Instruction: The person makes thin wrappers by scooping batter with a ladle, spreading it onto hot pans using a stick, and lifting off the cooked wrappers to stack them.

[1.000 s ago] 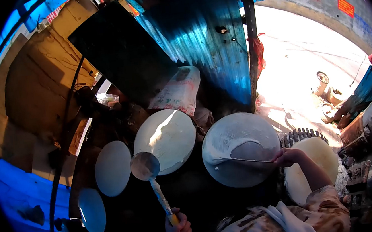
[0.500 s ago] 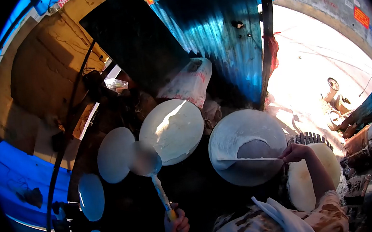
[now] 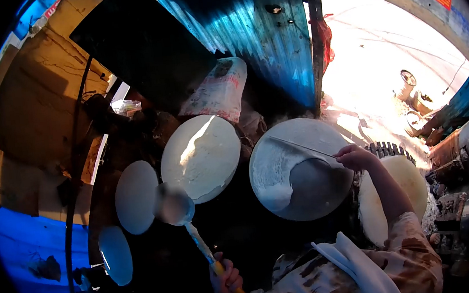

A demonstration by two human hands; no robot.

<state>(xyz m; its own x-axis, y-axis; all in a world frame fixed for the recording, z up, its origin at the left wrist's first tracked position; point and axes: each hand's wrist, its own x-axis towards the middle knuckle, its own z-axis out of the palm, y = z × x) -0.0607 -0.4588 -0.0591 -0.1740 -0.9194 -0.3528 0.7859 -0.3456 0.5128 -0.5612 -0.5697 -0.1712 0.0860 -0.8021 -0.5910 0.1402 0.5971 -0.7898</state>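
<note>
My left hand [image 3: 226, 280] is wrapped round the yellow handle of a ladle [image 3: 200, 243], whose blurred round head hangs beside a pale round griddle [image 3: 201, 161]. With closed fingers, my right hand [image 3: 354, 158] holds a thin stick [image 3: 301, 147] that reaches over another round griddle [image 3: 323, 186]. White batter [image 3: 274, 174] covers the left and upper part of that griddle, and a grey bare patch shows at its lower right. The stick's far end lies near the upper left of the batter.
Further round griddles stand at the left [image 3: 138, 197], [image 3: 116, 255]. A stack of pale round sheets [image 3: 402, 187] lies below my right forearm. Behind are a plastic bag [image 3: 221, 91], a dark board [image 3: 143, 48] and blue corrugated metal [image 3: 258, 37].
My right hand has swung the stick from low across the griddle to its upper left, and the batter reaches further round. My left hand still holds the ladle. The view has shifted.
</note>
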